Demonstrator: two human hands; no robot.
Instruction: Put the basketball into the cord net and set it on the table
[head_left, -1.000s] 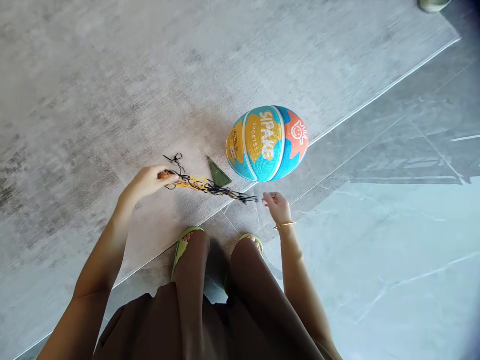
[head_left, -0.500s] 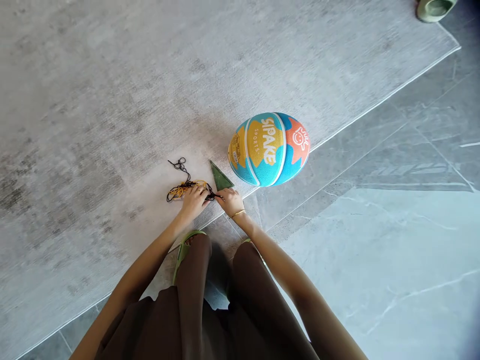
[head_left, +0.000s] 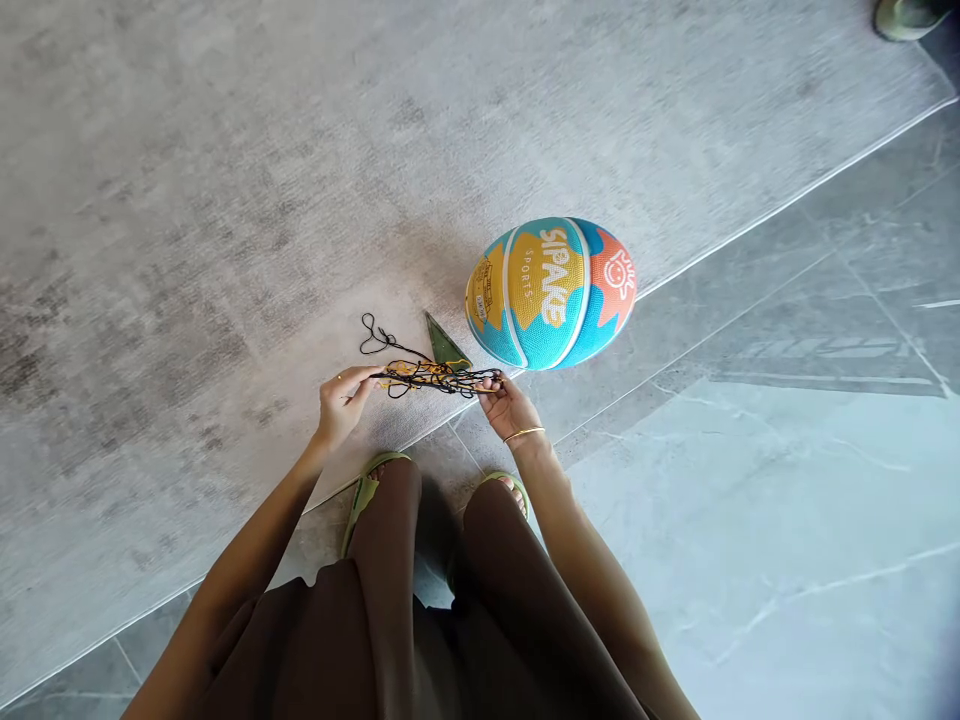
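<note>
As a loose bundle of black and yellow cords [head_left: 435, 377] spans the space between two bare hands, the left hand [head_left: 343, 405] pinches one end, thumb and fingertips pressed together on the strands. The right hand [head_left: 511, 408], a gold-coloured bracelet [head_left: 523, 434] at its wrist, grips the opposite end, fingers curled closed around the cords. A black loop [head_left: 375, 335] trails off beyond the left fingertips. Just past the bundle's middle, a dark green triangle [head_left: 445, 343] shows partly behind the strands; whether they touch cannot be told. A colourful ball lettered "SIPAKE SPORTS" [head_left: 551, 293] sits near the right hand, limiting room on its far side. Beneath, the pale edge of a grey carpet [head_left: 187, 250] runs diagonally, with the carpet stretching wide to the left and ahead, and glossy tile [head_left: 787, 480] opening broadly to the right. Green slippers [head_left: 361, 500] and brown-clad knees [head_left: 394, 500] bound the near side.
</note>
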